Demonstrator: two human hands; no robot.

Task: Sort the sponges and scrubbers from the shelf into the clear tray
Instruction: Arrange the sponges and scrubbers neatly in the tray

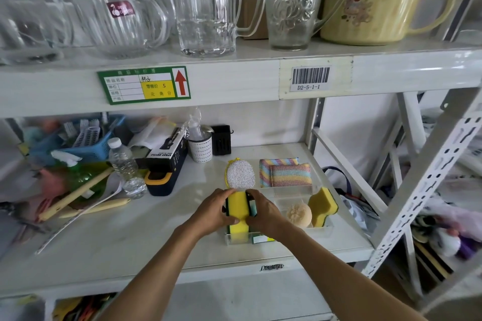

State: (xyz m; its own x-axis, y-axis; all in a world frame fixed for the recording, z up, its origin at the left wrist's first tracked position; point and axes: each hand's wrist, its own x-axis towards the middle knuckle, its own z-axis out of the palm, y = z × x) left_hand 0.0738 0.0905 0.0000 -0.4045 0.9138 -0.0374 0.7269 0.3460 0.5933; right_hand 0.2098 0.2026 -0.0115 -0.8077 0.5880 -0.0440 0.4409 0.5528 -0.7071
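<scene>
The clear tray (322, 228) lies on the lower shelf, right of centre. My left hand (214, 210) and my right hand (263, 210) both grip a yellow sponge with a green scrub side (238, 207), standing on edge in the tray's front left compartment. A teal sponge edge (253, 208) shows under my right fingers. A silver oval scrubber with a yellow rim (240, 173) sits at the tray's back left. Two rainbow-striped scrubbing pads (287, 172) lie at the back right. A beige round loofah (299, 214) and a shaped yellow sponge (323, 206) occupy the front right.
Left on the shelf lie a water bottle (125, 165), a black spray-bottle box (167, 156), a blue basket (88, 143), wooden sticks (78, 194) and a green bottle. A white cup (200, 150) stands behind. Glass jugs fill the shelf above. A slanted metal upright (422, 190) rises at right.
</scene>
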